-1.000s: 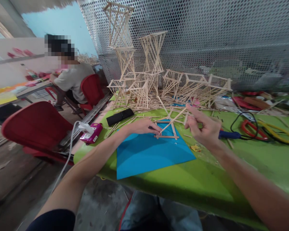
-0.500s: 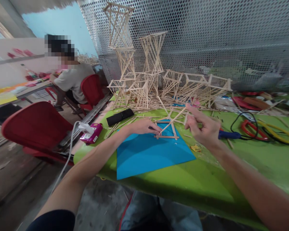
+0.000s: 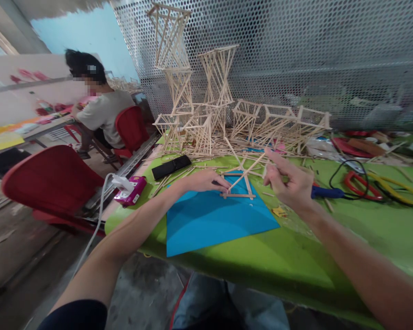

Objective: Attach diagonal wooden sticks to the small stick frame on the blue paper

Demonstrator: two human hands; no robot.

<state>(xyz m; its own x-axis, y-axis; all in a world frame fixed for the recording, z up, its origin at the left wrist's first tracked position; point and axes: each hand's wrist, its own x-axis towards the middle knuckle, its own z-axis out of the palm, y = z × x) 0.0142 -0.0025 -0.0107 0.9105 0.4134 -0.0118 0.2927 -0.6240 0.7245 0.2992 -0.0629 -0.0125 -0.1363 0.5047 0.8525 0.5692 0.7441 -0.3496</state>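
On the far left another person in a grey shirt (image 3: 105,114) sits at a separate table on a red plastic chair (image 3: 132,128), well apart from our work, and a second red plastic chair (image 3: 51,181) stands empty just beside our green table (image 3: 261,261). Near the table's left edge lie a pink and white plug adapter (image 3: 131,189) and a flat black rectangular case (image 3: 171,166). Our left hand (image 3: 206,179) rests on the blue paper sheet (image 3: 213,220), fingers curled and pressing down on the left corner of the small square frame of thin wooden sticks (image 3: 239,185), which lies flat on the far end of that sheet. A long thin wooden stick (image 3: 249,170) slants up from the frame toward our right hand (image 3: 291,183), which hovers just right of it with fingers loosely spread; we cannot tell whether the fingertips actually pinch the stick's upper end or only sit beside it. Behind stand tall wooden stick lattice towers (image 3: 199,91) against the perforated metal screen (image 3: 313,46). To the right lie a blue-handled glue gun (image 3: 325,192) and red and yellow cables (image 3: 382,188). We judge that we are setting a diagonal brace on the frame; the next move calls for holding the frame steady while seating the stick squarely against its corner
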